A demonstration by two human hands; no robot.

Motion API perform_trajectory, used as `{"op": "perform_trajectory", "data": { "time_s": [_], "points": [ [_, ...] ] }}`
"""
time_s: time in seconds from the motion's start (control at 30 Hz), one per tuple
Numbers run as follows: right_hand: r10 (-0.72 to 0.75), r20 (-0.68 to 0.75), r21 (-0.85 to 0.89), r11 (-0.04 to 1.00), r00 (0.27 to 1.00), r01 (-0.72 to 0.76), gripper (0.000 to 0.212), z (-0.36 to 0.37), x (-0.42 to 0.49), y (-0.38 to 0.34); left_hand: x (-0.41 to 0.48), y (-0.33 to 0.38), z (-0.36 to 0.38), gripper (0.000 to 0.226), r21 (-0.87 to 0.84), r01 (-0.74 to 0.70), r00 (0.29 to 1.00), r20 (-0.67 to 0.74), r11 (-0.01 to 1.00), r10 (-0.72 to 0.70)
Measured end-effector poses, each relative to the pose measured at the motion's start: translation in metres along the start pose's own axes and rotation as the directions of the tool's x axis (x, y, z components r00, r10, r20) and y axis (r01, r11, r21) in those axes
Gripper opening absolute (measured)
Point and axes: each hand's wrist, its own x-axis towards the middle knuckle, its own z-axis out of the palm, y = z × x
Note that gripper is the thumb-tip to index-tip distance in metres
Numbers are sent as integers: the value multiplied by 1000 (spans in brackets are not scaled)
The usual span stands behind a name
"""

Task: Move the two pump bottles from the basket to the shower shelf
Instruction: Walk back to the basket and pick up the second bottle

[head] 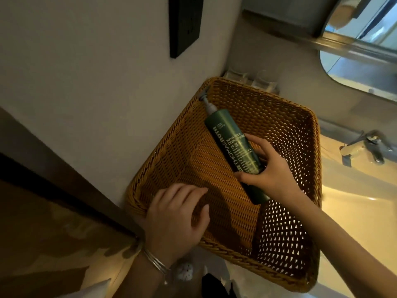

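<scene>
A dark green pump bottle [229, 138] lies on its side in a brown wicker basket [285, 117], its grey pump head against the basket's far left wall. My right hand [266, 168] grips the bottle's lower half, fingers and thumb curled round it. My left hand [178, 216] rests with relaxed fingers on the basket's near left rim and floor, holding nothing. Only one pump bottle is in view. No shower shelf shows.
The basket sits on a counter in a wall corner. Two clear glasses [251, 79] stand behind it. A white sink with a chrome tap [363, 148] lies to the right, under a mirror [361, 67]. A dark wall plate [184, 24] hangs above left.
</scene>
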Motion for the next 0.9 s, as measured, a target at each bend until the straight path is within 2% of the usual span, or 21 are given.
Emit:
{"op": "perform_trajectory", "data": {
  "time_s": [0.2, 0.33, 0.47, 0.63, 0.73, 0.9],
  "points": [
    [-57, -49, 44, 997, 997, 59, 83, -6, -32, -12, -2, 3, -3, 35, 79, 19, 1000, 8, 997, -19],
    [-103, 2, 96, 990, 995, 103, 82, -20, -56, -18, -10, 20, -10, 33, 135, -37, 996, -79, 990, 48],
    [-139, 53, 217, 968, 989, 125, 81, -40, -83, -26, -28, 55, -15, 32, 191, -23, 982, -179, 981, 57],
    [-164, 134, 367, 924, 977, 105, 77, -54, -121, -24, -71, 101, -17, 33, 207, 58, 970, -242, 977, -6],
    [-208, 203, 365, 923, 957, 124, 75, -56, -143, -16, -107, 127, -13, 33, 256, 117, 964, -260, 960, -48],
    [-296, 327, 297, 934, 898, 199, 82, -49, -184, -7, -171, 164, -8, 36, 312, 314, 939, -244, 896, -244]
  ]
}}
